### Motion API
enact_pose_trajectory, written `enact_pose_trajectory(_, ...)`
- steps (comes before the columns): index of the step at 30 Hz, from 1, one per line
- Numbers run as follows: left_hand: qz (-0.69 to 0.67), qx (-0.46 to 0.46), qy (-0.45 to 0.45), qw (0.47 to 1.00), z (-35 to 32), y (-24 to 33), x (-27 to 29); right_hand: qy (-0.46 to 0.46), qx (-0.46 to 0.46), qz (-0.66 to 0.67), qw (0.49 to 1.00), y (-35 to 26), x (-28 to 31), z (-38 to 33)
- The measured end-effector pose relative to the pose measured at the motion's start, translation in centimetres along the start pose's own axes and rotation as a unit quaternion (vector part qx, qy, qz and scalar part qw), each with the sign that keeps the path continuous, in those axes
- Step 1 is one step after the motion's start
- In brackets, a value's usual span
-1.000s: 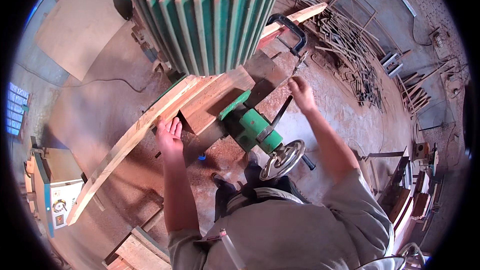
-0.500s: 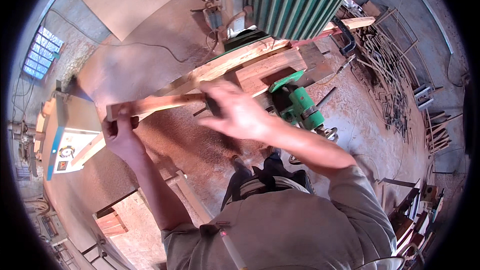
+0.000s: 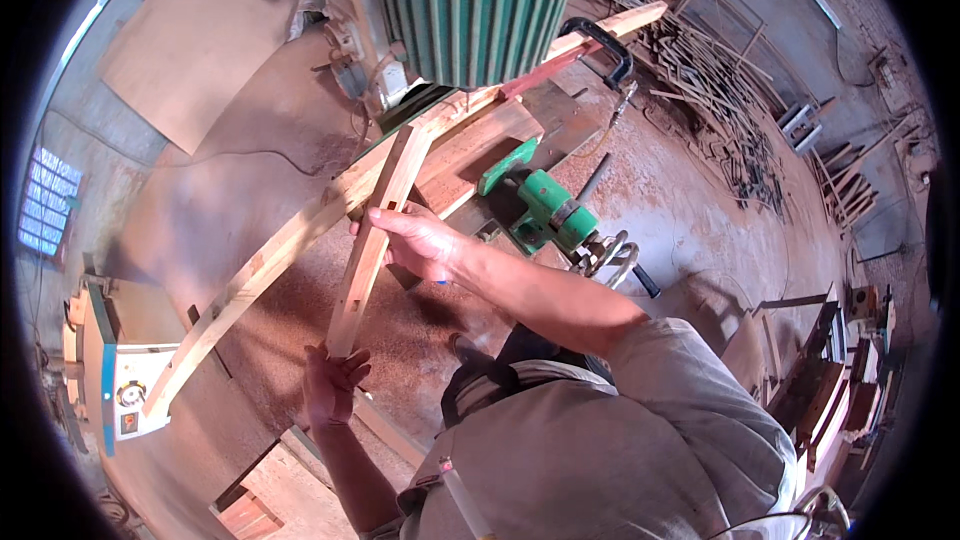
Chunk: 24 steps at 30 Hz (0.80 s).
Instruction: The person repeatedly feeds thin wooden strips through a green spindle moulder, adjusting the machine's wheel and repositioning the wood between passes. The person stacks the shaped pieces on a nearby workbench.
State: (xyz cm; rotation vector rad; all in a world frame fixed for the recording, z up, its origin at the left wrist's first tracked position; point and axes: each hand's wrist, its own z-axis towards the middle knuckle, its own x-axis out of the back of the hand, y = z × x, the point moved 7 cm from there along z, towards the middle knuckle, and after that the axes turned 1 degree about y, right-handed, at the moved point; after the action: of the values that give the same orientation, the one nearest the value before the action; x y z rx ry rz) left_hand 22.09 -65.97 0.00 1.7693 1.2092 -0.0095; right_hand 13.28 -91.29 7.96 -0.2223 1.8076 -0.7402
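Change: half a second ago the short wooden bar lay nearly level across both hands; now it stands steeply, far end up by the machine.
Right hand (image 3: 420, 240): closed around the middle of the wooden bar (image 3: 375, 245), fingers wrapped over its front face.
Left hand (image 3: 332, 380): gripping the bar's near, lower end, fingers curled about it.
Bar position: between the two hands, lifted clear of the floor, crossing over the long plank (image 3: 300, 240) that runs past the right hand.
Long axis: from the left hand up and away to the green finned motor housing (image 3: 470, 5); a slot shows in the face beside the right hand.
Step in hand: it looks like the slotted bar is being offered up to the machine's work table (image 3: 480, 140).
Next move: likely needs the far end laid flat on the table, both grips kept firm, slot face turned as wanted.
Beyond the right hand: green clamp screw with handwheel (image 3: 560, 220), black clamp (image 3: 610, 45).
Below the hands: sawdust-covered floor (image 3: 400, 340).
Far right: heap of metal rods (image 3: 730, 130).
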Motion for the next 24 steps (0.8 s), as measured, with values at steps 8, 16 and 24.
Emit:
enact_pose_trajectory(8,-0.168,-0.091,0.029,0.981,2.7,2.9,-5.0,-0.025,0.01,0.083,0.996,0.2,3.3,2.4)
enact_pose_trajectory(16,-0.068,-0.192,0.046,0.978,10.8,6.7,-5.1,0.101,-0.079,-0.011,0.992,0.9,6.4,2.6)
enact_pose_trajectory(24,-0.067,-0.217,0.052,0.973,15.7,7.5,-4.7,0.008,-0.065,-0.164,0.984,-3.4,4.0,-8.6)
